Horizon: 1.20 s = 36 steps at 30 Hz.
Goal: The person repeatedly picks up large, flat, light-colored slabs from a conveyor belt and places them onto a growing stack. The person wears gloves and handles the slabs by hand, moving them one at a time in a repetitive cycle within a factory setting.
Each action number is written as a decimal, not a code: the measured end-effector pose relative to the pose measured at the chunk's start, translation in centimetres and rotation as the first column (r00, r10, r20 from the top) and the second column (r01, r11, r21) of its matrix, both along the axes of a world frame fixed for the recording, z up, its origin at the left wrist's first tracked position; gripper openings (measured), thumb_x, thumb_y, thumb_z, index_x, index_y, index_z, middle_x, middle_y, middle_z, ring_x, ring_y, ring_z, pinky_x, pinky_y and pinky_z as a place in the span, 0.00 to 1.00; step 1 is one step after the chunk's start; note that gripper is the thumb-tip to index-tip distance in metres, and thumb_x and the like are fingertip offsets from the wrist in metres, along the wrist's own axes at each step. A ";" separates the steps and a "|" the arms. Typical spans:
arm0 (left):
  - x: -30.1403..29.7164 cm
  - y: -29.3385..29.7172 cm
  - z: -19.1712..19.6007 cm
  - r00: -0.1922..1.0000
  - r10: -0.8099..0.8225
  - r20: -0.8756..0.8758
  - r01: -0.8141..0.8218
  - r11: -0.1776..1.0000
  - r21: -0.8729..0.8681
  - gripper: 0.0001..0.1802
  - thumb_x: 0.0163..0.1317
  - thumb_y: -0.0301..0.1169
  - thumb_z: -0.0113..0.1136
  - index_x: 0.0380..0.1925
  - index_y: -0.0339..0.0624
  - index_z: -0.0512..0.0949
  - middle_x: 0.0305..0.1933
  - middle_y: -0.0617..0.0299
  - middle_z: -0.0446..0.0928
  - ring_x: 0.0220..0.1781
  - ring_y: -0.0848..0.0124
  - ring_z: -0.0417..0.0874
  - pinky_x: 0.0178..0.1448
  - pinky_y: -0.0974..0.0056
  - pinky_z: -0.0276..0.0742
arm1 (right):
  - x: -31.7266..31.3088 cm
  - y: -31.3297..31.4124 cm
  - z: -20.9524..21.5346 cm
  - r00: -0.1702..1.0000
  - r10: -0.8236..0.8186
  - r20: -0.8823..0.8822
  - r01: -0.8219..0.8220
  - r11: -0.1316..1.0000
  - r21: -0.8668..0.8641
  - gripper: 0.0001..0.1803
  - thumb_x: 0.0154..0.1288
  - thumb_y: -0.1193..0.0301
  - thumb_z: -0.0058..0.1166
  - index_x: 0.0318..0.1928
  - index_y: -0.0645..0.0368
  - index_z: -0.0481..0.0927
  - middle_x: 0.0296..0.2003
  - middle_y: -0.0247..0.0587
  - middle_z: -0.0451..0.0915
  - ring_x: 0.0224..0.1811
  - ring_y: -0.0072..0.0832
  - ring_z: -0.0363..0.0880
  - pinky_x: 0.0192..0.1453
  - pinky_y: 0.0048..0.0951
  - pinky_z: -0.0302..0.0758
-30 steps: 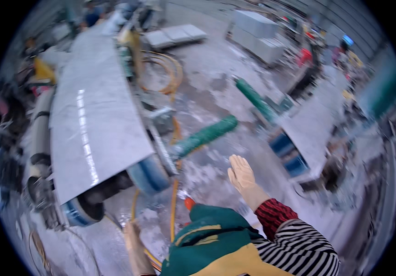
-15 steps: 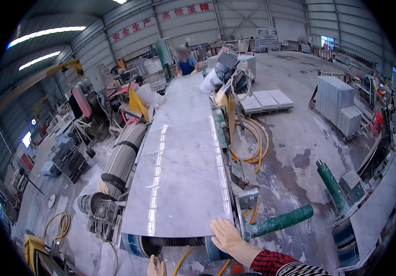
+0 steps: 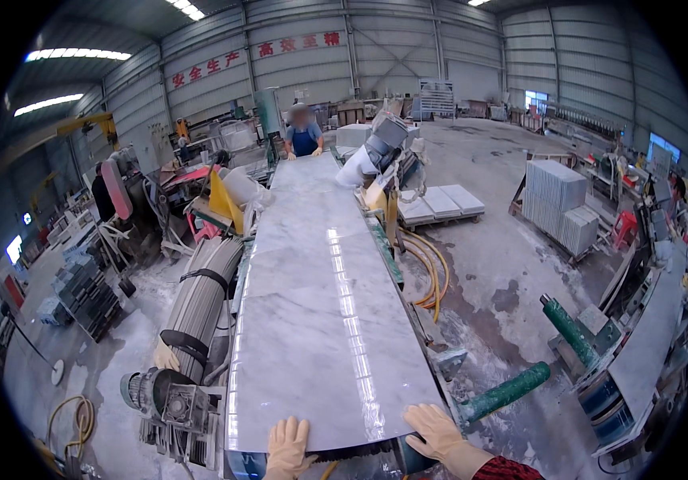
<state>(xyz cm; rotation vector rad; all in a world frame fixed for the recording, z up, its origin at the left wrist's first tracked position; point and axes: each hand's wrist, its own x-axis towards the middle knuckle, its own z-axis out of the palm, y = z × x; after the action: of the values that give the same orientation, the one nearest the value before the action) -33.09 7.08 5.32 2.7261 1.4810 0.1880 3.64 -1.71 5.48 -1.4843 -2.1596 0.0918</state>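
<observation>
A long polished grey-white stone slab (image 3: pixel 324 312) lies flat on a machine bed and runs away from me. My left hand (image 3: pixel 289 445), in a pale glove, rests on the slab's near edge with its fingers spread. My right hand (image 3: pixel 435 428), also gloved, lies flat on the slab's near right corner. At the far end a person in a blue apron (image 3: pixel 303 134) has both hands on the slab's other edge.
A ribbed grey roller with a motor (image 3: pixel 197 308) lies left of the slab. Green rollers (image 3: pixel 506 392) and a second slab (image 3: pixel 654 340) stand to the right. Yellow hoses (image 3: pixel 428 268) curl on the floor. Stacked stone tiles (image 3: pixel 556 204) sit beyond.
The view has swung up from the floor to the full slab. My left hand has come into view, and both hands now lie on the slab's near edge.
</observation>
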 end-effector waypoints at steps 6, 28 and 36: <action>-2.5 -0.7 -1.3 0.999 0.047 0.009 -0.047 0.999 -0.022 0.51 0.56 0.43 0.73 0.79 0.48 0.61 0.78 0.42 0.65 0.78 0.45 0.65 0.82 0.47 0.59 | -3.0 -0.3 0.7 0.980 -0.150 0.126 0.161 0.984 -0.079 0.31 0.60 0.54 0.63 0.58 0.58 0.74 0.57 0.50 0.74 0.59 0.49 0.71 0.65 0.46 0.66; -1.7 -0.2 -2.6 0.989 -0.035 0.147 0.006 0.981 0.193 0.33 0.50 0.29 0.63 0.61 0.47 0.73 0.62 0.52 0.73 0.65 0.47 0.71 0.68 0.46 0.65 | -5.1 -1.6 -1.0 0.956 -0.263 0.127 0.260 0.965 0.038 0.37 0.52 0.54 0.70 0.57 0.60 0.72 0.55 0.50 0.73 0.57 0.50 0.70 0.62 0.47 0.67; -0.8 -1.1 -1.0 0.993 0.044 0.106 -0.047 0.999 0.020 0.39 0.51 0.37 0.68 0.65 0.44 0.68 0.68 0.47 0.67 0.70 0.47 0.67 0.72 0.45 0.62 | -4.3 -2.5 -1.7 0.954 -0.287 0.084 0.287 0.958 0.008 0.39 0.53 0.53 0.71 0.62 0.57 0.73 0.61 0.49 0.75 0.61 0.46 0.71 0.68 0.44 0.67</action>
<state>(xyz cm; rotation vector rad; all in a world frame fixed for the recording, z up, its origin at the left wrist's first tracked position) -33.84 6.01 4.34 2.6556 1.5224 0.3465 -0.62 -4.21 3.79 -1.8166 -1.9820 -0.0695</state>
